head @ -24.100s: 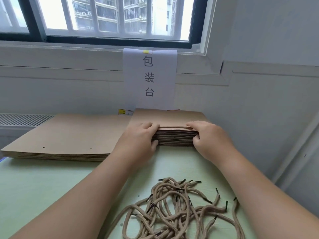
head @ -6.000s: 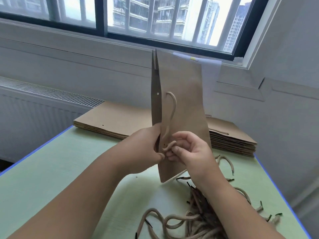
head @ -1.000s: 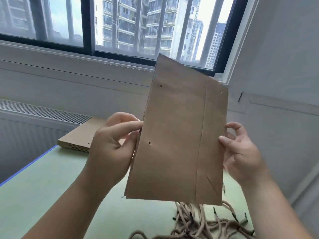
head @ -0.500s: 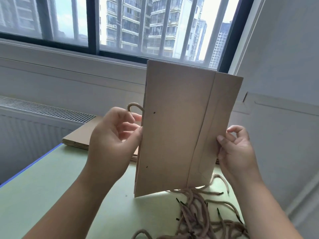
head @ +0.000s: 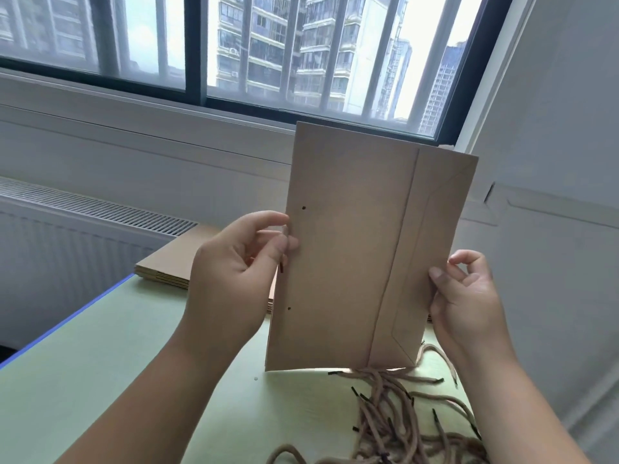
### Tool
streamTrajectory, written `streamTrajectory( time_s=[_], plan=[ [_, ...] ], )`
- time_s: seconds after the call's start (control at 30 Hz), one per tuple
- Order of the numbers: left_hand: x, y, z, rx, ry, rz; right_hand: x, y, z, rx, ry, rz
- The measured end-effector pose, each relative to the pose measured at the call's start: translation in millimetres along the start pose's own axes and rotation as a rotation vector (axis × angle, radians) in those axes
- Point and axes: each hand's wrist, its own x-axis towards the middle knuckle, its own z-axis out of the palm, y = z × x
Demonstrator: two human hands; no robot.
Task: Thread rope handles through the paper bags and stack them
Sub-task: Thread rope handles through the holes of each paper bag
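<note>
I hold a flat brown paper bag (head: 351, 256) upright above the table, its lower edge near the rope pile. Two small punched holes show along its left side. My left hand (head: 234, 272) grips the bag's left edge, thumb and fingers curled around it, with a dark rope tip showing by the thumb. My right hand (head: 465, 303) pinches the right edge, thumb on the near face. A tangle of tan rope handles (head: 402, 423) with black tips lies on the table below the bag.
The pale green table (head: 100, 363) has a blue edge on the left. A stack of flat brown bags (head: 167, 266) lies at the back, partly hidden by my hand and the held bag. A radiator (head: 83, 222) and window fill the far side.
The bag has dropped lower and turned a little more face-on. The rope loop seen by my left hand half a second ago is hidden now.
</note>
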Motion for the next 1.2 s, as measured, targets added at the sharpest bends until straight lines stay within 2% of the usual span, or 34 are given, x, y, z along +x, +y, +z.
streamTrajectory(
  time_s=[0.23,0.47,0.7,0.87,1.03,1.1,1.2],
  plan=[
    [4,-3,0,-0.042,0.024,-0.128,0,-3,-5,0.031,-0.04,0.014],
    [10,-8,-5,-0.037,-0.002,-0.18,-1,-5,-4,0.012,-0.046,0.026],
    [14,-16,-10,-0.017,-0.071,-0.184,-3,-5,-1,0.027,-0.04,0.011],
    [16,-19,-10,-0.145,-0.187,-0.372,-3,-6,-1,0.03,-0.034,0.014],
    [13,-23,-10,-0.257,-0.283,-0.467,-4,-6,1,0.034,-0.036,0.016],
    [13,-24,-10,-0.163,-0.273,-0.388,-4,-6,1,0.038,-0.037,0.016],
    [11,-23,-9,0.072,-0.271,-0.167,-4,-5,0,0.039,-0.023,0.016]
  ],
)
